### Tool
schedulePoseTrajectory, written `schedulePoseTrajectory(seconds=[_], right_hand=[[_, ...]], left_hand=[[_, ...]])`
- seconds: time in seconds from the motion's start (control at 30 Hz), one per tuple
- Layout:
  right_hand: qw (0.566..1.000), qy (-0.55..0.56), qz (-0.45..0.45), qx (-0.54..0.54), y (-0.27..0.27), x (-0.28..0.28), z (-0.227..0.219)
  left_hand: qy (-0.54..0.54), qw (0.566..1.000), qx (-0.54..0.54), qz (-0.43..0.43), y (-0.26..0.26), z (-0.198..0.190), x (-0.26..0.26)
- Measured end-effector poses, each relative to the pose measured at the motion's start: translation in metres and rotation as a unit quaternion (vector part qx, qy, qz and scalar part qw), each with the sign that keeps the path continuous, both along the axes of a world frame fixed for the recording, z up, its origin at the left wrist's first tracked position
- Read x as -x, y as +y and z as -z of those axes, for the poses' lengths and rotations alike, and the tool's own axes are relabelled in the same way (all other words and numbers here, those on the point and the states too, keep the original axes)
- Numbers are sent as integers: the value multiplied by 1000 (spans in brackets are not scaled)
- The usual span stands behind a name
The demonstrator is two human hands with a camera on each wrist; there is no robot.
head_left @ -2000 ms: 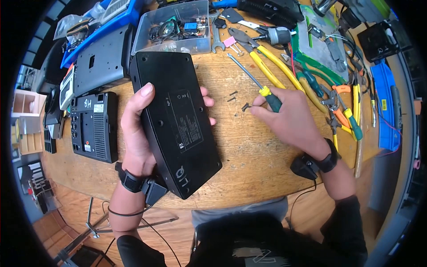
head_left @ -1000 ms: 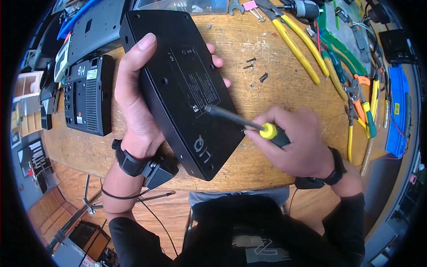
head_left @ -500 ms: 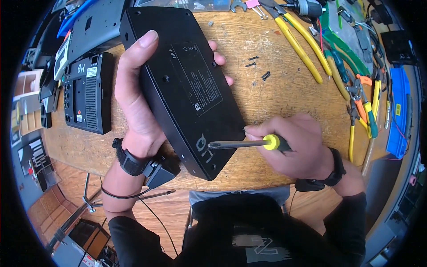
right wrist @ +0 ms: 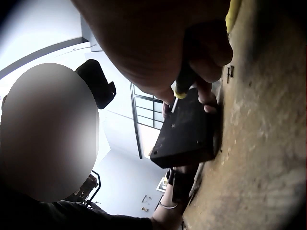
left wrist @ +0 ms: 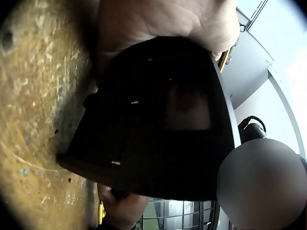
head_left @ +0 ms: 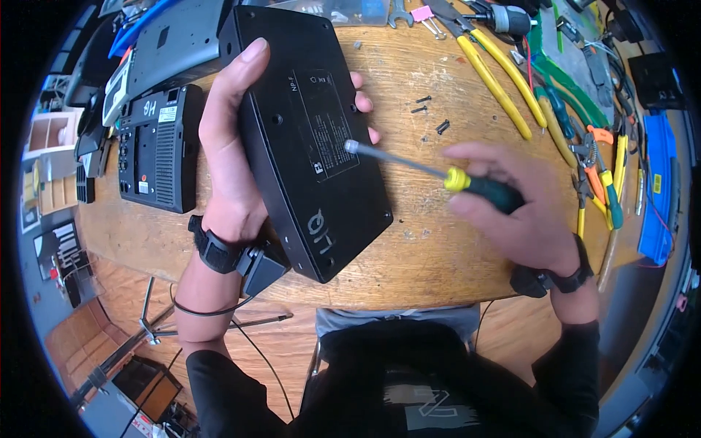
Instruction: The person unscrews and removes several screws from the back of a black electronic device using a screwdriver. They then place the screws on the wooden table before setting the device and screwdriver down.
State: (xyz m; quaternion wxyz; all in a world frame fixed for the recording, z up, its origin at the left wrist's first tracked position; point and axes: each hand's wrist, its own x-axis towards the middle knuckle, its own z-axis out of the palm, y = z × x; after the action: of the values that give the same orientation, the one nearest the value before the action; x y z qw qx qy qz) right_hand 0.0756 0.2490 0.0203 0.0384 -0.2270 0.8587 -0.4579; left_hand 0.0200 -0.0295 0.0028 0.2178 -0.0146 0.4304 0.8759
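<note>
The black device case (head_left: 310,139) sits tilted on its long edge on the wooden worktop (head_left: 438,241), underside up, label facing the camera. The left hand (head_left: 230,146) clamps it from the side, thumb over the top face, fingers wrapped round the far edge. The right hand (head_left: 522,204) grips the green-and-yellow screwdriver (head_left: 438,171), its tip hovering over the label area. Loose screws (head_left: 431,109) lie just beyond, yellow-handled pliers (head_left: 500,73) farther off.
</note>
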Motion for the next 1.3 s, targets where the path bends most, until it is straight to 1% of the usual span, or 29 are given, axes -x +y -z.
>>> schedulePoseTrajectory(seconds=[0.03,0.13,0.17,0.2,0.23,0.33,0.4,0.5,0.6,0.8,0.9,1.0,1.1,1.3], right_hand=[[999,12,24,26,3,2,2],[997,25,50,53,9,7,-8],[998,40,42,35,12,9,-15],[998,56,36,15,15,11,-19],[996,94,7,7,19,14,-20],[995,97,-23,2,25,12,-24],[996,82,-19,37,24,8,-24],[995,74,-18,67,22,2,-27],[994,88,-38,50,23,-1,-33],[989,121,-84,28,19,-4,-33],[986,141,-93,12,19,-7,-35],[983,148,-106,7,20,-8,-38],[983,143,-118,13,19,-9,-38],[983,137,-122,9,18,-10,-36]], left_hand=[[-1,1000,12,2,-3,-1,1],[-4,1000,-11,15,-5,-8,3],[10,1000,3,14,-7,-6,5],[9,1000,-5,24,-9,-7,6],[7,999,-14,34,-11,-8,7],[9,996,-55,68,-15,-4,13],[7,993,-77,88,-19,-2,15],[-5,994,-65,83,-21,-1,16],[9,990,-99,104,-20,3,17],[13,990,-102,101,-19,5,17],[15,988,-110,103,-18,4,17],[-88,982,-158,53,-15,-13,12],[-63,992,-102,44,-15,-4,14],[-64,991,-107,44,-15,-3,14]])
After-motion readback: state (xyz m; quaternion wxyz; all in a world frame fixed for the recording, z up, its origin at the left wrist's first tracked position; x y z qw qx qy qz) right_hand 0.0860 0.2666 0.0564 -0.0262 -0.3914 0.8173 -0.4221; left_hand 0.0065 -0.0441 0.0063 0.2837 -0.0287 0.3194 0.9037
